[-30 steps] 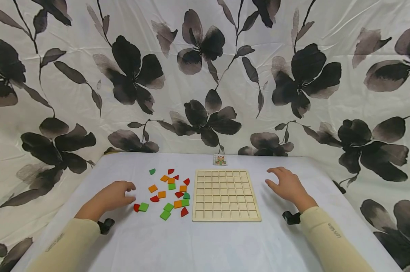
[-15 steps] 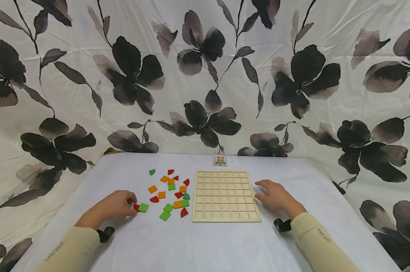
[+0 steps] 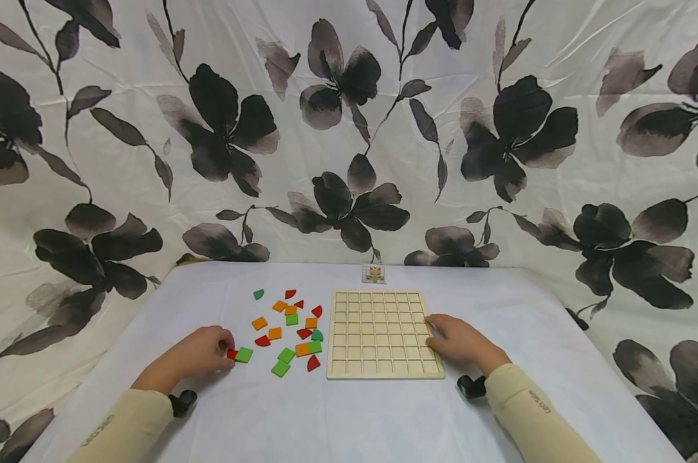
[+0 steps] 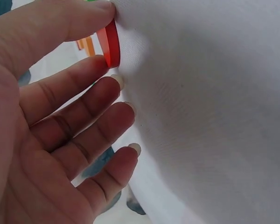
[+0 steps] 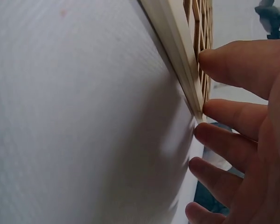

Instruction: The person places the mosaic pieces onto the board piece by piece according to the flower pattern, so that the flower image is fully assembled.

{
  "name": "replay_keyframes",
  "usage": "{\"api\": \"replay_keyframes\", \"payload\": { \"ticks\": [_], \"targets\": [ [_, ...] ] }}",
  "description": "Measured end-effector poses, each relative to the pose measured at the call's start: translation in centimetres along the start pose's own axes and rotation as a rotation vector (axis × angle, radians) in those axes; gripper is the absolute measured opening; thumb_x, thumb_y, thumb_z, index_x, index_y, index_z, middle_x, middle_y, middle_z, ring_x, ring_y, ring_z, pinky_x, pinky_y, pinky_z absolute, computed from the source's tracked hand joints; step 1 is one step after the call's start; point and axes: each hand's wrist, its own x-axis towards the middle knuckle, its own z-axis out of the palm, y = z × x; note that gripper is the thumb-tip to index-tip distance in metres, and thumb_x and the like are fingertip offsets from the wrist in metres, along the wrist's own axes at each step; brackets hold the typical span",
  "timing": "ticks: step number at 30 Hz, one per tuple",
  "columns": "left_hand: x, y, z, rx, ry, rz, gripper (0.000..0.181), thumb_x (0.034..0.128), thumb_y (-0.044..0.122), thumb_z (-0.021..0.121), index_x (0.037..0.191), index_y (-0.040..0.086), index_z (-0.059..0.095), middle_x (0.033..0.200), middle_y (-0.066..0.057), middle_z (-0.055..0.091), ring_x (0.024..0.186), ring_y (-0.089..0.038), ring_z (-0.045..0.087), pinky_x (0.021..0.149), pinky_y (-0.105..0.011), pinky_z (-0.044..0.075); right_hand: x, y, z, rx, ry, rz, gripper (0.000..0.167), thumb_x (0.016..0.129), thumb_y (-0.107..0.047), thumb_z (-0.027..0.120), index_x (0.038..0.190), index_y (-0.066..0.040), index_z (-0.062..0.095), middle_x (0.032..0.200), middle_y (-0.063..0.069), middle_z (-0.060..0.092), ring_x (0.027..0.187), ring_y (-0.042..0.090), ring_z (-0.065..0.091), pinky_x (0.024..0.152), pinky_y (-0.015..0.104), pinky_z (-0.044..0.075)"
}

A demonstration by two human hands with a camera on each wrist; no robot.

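Note:
My left hand pinches a red tile between thumb and index finger, low on the white tablecloth. In the left wrist view the red tile stands out edge-on between those two fingertips, and the other fingers are loosely bent. A green square tile lies right against it. My right hand is at the right edge of a wooden grid board. In the right wrist view, its thumb touches the board's top and the index fingertip meets its edge, fingers fairly straight.
Several loose red, orange and green tiles lie between the left hand and the board. A small patterned card lies behind the board, near the table's far edge. A floral curtain hangs behind the table.
My left hand has come down onto the red tile and pinched it. The right hand has moved left and touched the board's right edge.

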Motion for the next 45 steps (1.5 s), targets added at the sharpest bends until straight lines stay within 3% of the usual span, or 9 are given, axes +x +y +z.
{"api": "replay_keyframes", "payload": {
  "ticks": [12, 20, 26, 31, 37, 45],
  "targets": [
    [-0.3, -0.1, 0.0, -0.018, 0.0, -0.003, 0.02, 0.0748, 0.016, 0.074, 0.083, 0.008, 0.058, 0.075, -0.003, 0.053, 0.074, -0.017, 0.049, 0.065, -0.03, 0.042, 0.0, -0.4, 0.1, 0.013, -0.009, 0.01, 0.054, 0.091, -0.025, 0.061, 0.14, -0.005, 0.049, 0.147, 0.018, 0.046, 0.137, 0.038, 0.04, 0.112, 0.052, 0.032],
    [-0.7, -0.5, -1.0, -0.053, 0.023, -0.021, 0.016, 0.076, 0.015, 0.071, 0.083, 0.008, 0.059, 0.074, -0.003, 0.055, 0.07, -0.018, 0.049, 0.062, -0.03, 0.042, 0.1, -0.5, -0.3, -0.009, -0.012, 0.002, 0.055, 0.092, -0.027, 0.06, 0.14, -0.003, 0.049, 0.148, 0.018, 0.044, 0.138, 0.038, 0.039, 0.112, 0.051, 0.032],
    [-0.2, -0.5, -1.7, -0.09, 0.051, -0.002, 0.019, 0.0785, 0.019, 0.073, 0.09, 0.007, 0.064, 0.078, -0.002, 0.058, 0.074, -0.017, 0.05, 0.065, -0.03, 0.045, 0.5, -0.3, -0.4, 0.019, -0.029, 0.014, 0.06, 0.091, -0.028, 0.061, 0.144, -0.005, 0.044, 0.151, 0.017, 0.04, 0.14, 0.038, 0.036, 0.113, 0.052, 0.03],
    [0.8, 0.8, -1.8, -0.128, 0.068, 0.028, 0.023, 0.0795, 0.021, 0.075, 0.095, 0.009, 0.064, 0.083, -0.002, 0.061, 0.079, -0.018, 0.052, 0.07, -0.03, 0.048, 0.5, -0.2, -0.3, 0.028, -0.049, 0.024, 0.059, 0.092, -0.028, 0.06, 0.144, -0.005, 0.044, 0.152, 0.016, 0.039, 0.141, 0.038, 0.035, 0.113, 0.052, 0.03],
    [2.2, 3.6, -1.7, -0.198, 0.077, 0.091, 0.025, 0.0803, 0.021, 0.076, 0.099, 0.012, 0.063, 0.089, 0.0, 0.062, 0.083, -0.017, 0.055, 0.071, -0.029, 0.049, 0.5, -0.2, -0.3, 0.042, -0.043, 0.025, 0.059, 0.092, -0.028, 0.06, 0.144, -0.006, 0.044, 0.153, 0.015, 0.039, 0.141, 0.038, 0.035, 0.113, 0.052, 0.03],
    [4.4, 6.8, -0.4, -0.443, 0.051, 0.12, 0.02, 0.0833, 0.02, 0.075, 0.097, 0.012, 0.063, 0.088, -0.005, 0.063, 0.079, -0.019, 0.059, 0.071, -0.029, 0.053, 0.4, -0.1, 0.0, 0.059, -0.05, 0.04, 0.059, 0.093, -0.027, 0.059, 0.145, -0.006, 0.042, 0.153, 0.016, 0.037, 0.141, 0.039, 0.034, 0.113, 0.053, 0.029]
  ]
}}
